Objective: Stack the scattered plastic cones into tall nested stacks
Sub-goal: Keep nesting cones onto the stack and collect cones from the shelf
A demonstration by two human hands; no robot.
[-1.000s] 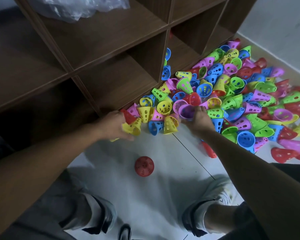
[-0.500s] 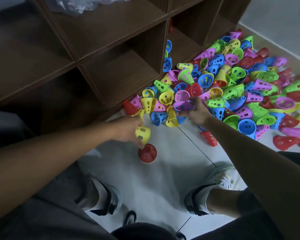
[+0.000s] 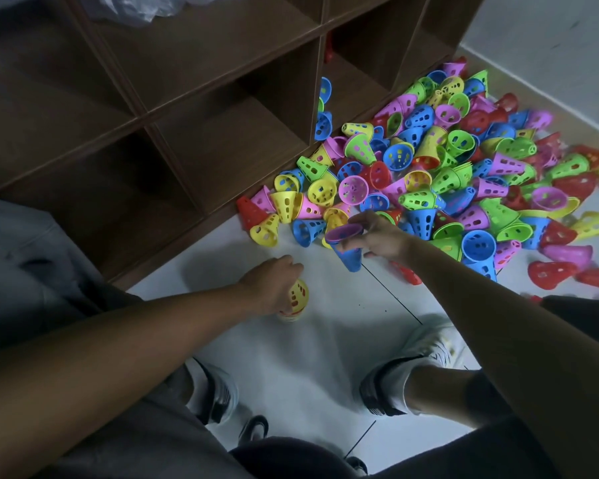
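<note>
since the cones (image 3: 429, 167) look light, stiff and slick, rim grips suit: left hand (image 3: 274, 285) grasps a yellow cone (image 3: 298, 297), right hand (image 3: 377, 236), at its 2 o'clock, a blue one (image 3: 350, 259).

Heap of perforated cones (image 3: 440, 174), red, blue, green, yellow, purple: moulded plastic, smooth, faint sheen.
Dark brown cube shelf (image 3: 194, 108), at 11 o'clock: wood-grain laminate, matt.
Pale floor tiles (image 3: 325, 347): smooth, slightly glossy, thin dark joints.
Clear crumpled bag (image 3: 135, 8), at 12 o'clock: thin glossy plastic film.
Grey trousers (image 3: 125, 440): matt cloth.
</note>
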